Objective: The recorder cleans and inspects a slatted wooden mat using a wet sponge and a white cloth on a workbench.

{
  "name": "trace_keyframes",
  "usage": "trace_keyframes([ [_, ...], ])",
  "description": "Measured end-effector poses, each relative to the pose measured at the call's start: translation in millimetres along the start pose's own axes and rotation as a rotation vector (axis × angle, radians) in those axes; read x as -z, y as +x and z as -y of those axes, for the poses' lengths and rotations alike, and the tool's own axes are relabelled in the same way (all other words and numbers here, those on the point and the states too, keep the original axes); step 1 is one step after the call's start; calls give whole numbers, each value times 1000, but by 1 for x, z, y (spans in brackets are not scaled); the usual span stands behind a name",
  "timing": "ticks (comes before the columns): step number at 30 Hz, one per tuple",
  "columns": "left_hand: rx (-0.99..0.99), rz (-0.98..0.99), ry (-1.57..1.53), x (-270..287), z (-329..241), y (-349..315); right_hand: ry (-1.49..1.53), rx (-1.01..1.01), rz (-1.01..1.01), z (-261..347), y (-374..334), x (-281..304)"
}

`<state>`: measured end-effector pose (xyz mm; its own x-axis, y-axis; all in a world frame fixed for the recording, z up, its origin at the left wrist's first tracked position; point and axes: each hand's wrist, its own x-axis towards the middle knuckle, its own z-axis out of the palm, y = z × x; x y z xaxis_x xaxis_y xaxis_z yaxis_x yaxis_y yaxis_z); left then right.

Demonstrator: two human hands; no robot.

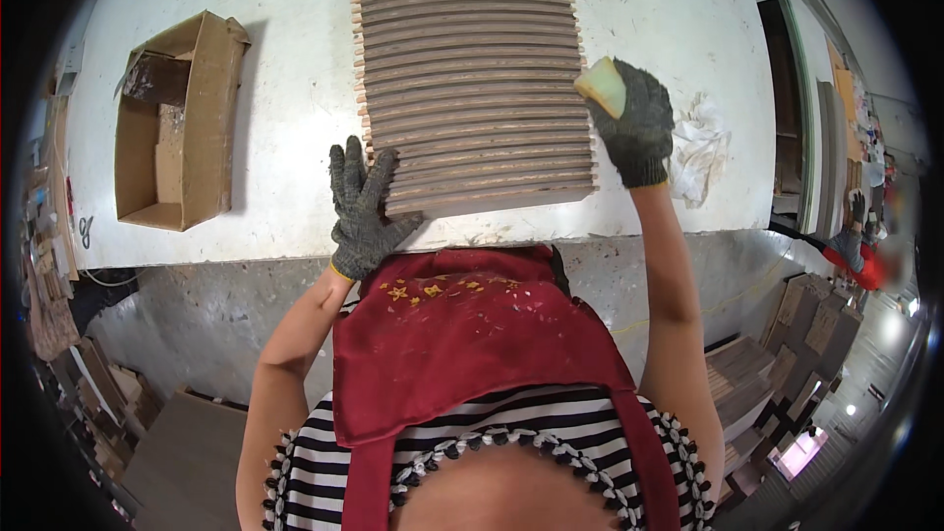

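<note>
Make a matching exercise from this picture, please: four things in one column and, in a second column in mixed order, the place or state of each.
Things:
1. cardboard box
2. yellow sponge
3. white rag
4. row of wooden slats

Places or states:
A. lies crumpled on the table beside the right hand
B. held in the gloved right hand at the slats' right edge
C. stands open at the left of the table
D. lies down the table's middle, the left hand at its near corner

Pairs: 1-C, 2-B, 3-A, 4-D
</note>
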<state>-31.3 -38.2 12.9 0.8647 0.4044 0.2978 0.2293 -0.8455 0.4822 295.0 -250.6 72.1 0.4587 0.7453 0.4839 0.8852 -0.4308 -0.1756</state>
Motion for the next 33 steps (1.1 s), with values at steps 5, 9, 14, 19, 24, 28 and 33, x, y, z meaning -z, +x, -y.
trace_keyframes([
  [5,-94,71,3,12,-13,23,341,147,422,116,-48,2],
  [9,-159,164,27,8,-4,26,395,131,391,113,-58,1],
  [14,-171,155,-39,1,2,25,-65,-79,50,-21,-19,24],
  [19,-197,128,-43,-2,2,27,391,-149,130,64,-54,16],
  [24,-174,147,-46,0,0,26,435,11,263,92,-72,15],
  [28,-180,147,-51,0,2,26,-8,-202,35,-15,-66,30],
  [33,-199,151,-61,-3,1,27,180,-317,3,34,-70,25],
])
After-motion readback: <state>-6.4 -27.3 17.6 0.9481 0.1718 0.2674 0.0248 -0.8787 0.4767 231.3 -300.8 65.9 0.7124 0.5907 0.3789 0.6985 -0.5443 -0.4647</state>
